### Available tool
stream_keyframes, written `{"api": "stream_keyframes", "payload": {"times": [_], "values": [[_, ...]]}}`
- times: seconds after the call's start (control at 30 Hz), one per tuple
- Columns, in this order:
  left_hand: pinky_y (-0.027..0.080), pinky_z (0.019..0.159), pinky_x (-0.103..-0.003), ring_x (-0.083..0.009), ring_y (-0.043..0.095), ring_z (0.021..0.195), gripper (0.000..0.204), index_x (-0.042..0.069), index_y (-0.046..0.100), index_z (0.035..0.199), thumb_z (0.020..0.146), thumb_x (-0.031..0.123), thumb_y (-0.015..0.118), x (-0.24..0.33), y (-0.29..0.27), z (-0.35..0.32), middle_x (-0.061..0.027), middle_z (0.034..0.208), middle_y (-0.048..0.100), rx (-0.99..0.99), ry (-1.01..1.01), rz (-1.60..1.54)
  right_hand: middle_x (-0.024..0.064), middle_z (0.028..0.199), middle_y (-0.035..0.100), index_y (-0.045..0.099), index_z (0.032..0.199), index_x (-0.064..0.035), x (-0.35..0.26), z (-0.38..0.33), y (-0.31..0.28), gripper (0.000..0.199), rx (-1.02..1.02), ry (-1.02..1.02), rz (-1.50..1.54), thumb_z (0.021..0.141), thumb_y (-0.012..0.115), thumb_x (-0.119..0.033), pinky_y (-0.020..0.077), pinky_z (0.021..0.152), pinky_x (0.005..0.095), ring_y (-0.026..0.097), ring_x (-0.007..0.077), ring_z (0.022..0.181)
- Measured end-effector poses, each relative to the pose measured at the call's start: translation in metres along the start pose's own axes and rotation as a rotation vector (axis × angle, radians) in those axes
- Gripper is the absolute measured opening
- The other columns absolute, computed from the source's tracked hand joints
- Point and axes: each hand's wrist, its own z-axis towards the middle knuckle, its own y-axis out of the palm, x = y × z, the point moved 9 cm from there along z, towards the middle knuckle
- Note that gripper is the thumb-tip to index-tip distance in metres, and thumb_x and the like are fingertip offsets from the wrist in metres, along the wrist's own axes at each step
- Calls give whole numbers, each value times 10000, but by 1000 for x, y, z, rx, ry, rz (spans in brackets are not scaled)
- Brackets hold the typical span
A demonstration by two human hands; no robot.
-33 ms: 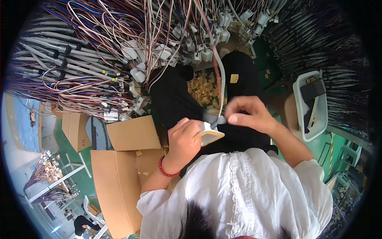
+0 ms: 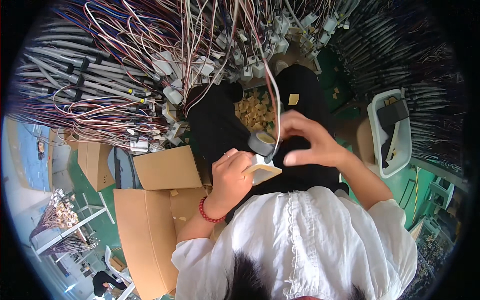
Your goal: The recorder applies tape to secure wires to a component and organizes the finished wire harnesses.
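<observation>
My left hand [image 2: 232, 172] is closed around a white plastic housing [image 2: 267, 174] with a yellowish rim, held over my lap. A long white and reddish cable [image 2: 274, 90] runs down into the top of the housing. Where cable and housing meet, dark grey tape is wrapped, and a grey tape roll [image 2: 260, 145] sits right there beside my left fingers. To the right of the roll, my right hand [image 2: 317, 145] is open, thumb and fingers apart, a little blurred and seemingly not touching the roll.
Bundles of wires [image 2: 140, 30] with white housings hang ahead and to the left. An open cardboard box [image 2: 145, 235] stands at my left, a white bin [image 2: 375, 135] at my right. Small yellowish pieces [image 2: 255, 112] lie between my legs; one paper piece [image 2: 294, 99] rests on my right leg.
The tape roll now shows clearly, tilted beside the housing. My right hand has opened wider and shifted slightly away from it. The cable has swung a bit left; my left hand stays put.
</observation>
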Motion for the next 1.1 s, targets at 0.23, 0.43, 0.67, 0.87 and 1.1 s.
{"api": "stream_keyframes", "payload": {"times": [0.23,0.43,0.67,0.87,1.1], "values": [[468,562,-314,-225,602,628,220,12,496,709,698,-91,690,-13,6,-10,-112,713,626,-145,-275,-259,85,1295,508,447,1421,-83,27,19,31,823,-506,131,196,708,838,-211,454,957,342,498,198,1200],[506,658,-259,-97,628,748,185,7,532,767,811,-40,706,-31,9,-14,-99,813,676,-82,-504,-541,120,1027,611,631,1088,-2,7,23,19,486,-469,-52,-159,741,787,-303,446,840,360,570,260,963],[512,692,-349,-301,644,731,220,3,647,943,733,-62,665,-6,3,-1,-129,877,685,-92,-82,15,52,740,603,649,926,-28,29,-21,27,460,-112,511,801,931,521,-470,437,536,250,554,120,593],[509,787,-287,-182,667,871,231,-8,636,1057,832,-59,623,-33,31,-25,-104,966,690,-220,-498,-516,70,1091,618,616,1121,-1,34,10,5,418,36,180,502,805,722,-254,428,987,357,585,215,1048],[504,800,-272,-133,646,890,249,13,635,1090,857,-64,592,-35,27,-29,-72,957,685,-202,-592,-676,82,1002,678,664,1084,41,21,15,23,423,-479,275,-41,762,790,-203,464,926,304,620,165,975]]}}
